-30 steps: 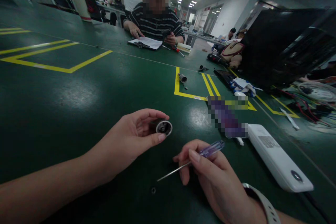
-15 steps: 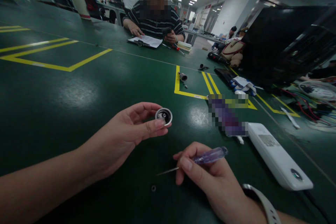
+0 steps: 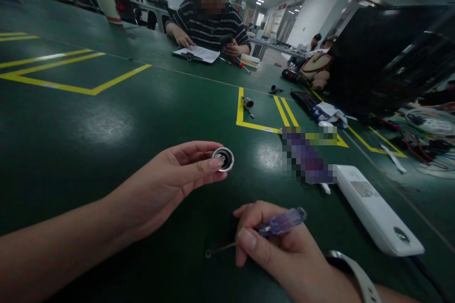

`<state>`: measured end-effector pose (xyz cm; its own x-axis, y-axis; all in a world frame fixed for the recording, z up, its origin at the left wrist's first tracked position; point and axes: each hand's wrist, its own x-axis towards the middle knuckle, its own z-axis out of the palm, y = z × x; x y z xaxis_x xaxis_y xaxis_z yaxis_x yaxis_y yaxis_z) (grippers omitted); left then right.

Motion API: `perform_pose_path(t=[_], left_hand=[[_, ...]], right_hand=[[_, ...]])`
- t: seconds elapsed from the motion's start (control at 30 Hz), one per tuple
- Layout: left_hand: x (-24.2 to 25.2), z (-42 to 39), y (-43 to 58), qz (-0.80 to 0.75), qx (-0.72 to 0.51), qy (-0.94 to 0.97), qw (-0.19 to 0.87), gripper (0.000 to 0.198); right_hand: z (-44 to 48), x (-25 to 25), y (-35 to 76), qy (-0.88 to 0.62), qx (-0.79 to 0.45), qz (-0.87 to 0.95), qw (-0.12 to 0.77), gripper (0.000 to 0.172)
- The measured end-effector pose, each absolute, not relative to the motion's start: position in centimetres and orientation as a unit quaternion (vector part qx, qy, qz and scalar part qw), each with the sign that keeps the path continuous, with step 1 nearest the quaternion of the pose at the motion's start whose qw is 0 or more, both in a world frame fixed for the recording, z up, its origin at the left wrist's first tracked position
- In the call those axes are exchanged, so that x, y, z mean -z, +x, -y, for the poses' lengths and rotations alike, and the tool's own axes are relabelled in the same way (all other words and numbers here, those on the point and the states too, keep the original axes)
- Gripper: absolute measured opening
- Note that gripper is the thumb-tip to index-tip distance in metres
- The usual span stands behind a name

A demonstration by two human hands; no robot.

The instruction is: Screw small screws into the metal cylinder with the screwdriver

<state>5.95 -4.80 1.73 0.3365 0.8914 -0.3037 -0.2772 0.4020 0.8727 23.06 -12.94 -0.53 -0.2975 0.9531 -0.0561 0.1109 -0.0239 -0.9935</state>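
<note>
My left hand (image 3: 170, 180) pinches a small round metal cylinder (image 3: 223, 158) between thumb and fingers, its open end facing me, just above the green table (image 3: 88, 128). My right hand (image 3: 273, 246) grips a screwdriver with a clear purple handle (image 3: 280, 222). Its thin shaft slants down left, and the tip touches a tiny dark ring (image 3: 208, 253) lying on the table. A pale watch strap (image 3: 351, 274) is on my right wrist.
A white flat device (image 3: 377, 208) lies to the right, past a blurred purple object (image 3: 307, 156). Small metal parts (image 3: 248, 102) sit inside yellow tape lines. A person in a striped top (image 3: 209, 23) sits across with papers (image 3: 197, 53). A black case (image 3: 387, 57) and cables (image 3: 426, 147) fill the right.
My right hand has lowered and swung the screwdriver tip down to the small ring on the table. My left hand raised the cylinder slightly and turned it.
</note>
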Motion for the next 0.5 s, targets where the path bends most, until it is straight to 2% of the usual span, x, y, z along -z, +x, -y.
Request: perform_pose_path(t=[0.17, 0.33, 0.5], left_hand=[[-1.55, 4.92, 5.81, -0.407, -0.399, 0.385, 0.726, 0.017], [-1.80, 5.06, 5.74, -0.447, -0.396, 0.404, 0.693, 0.021], [-2.20, 5.04, 5.93, -0.484, -0.369, 0.444, 0.657, 0.028]], right_hand=[[12.93, 0.42, 23.05, -0.441, -0.449, 0.681, 0.374, 0.018], [12.85, 0.15, 23.06, -0.371, -0.319, 0.795, 0.359, 0.010], [12.95, -0.08, 23.04, -0.402, -0.286, 0.757, 0.429, 0.012]])
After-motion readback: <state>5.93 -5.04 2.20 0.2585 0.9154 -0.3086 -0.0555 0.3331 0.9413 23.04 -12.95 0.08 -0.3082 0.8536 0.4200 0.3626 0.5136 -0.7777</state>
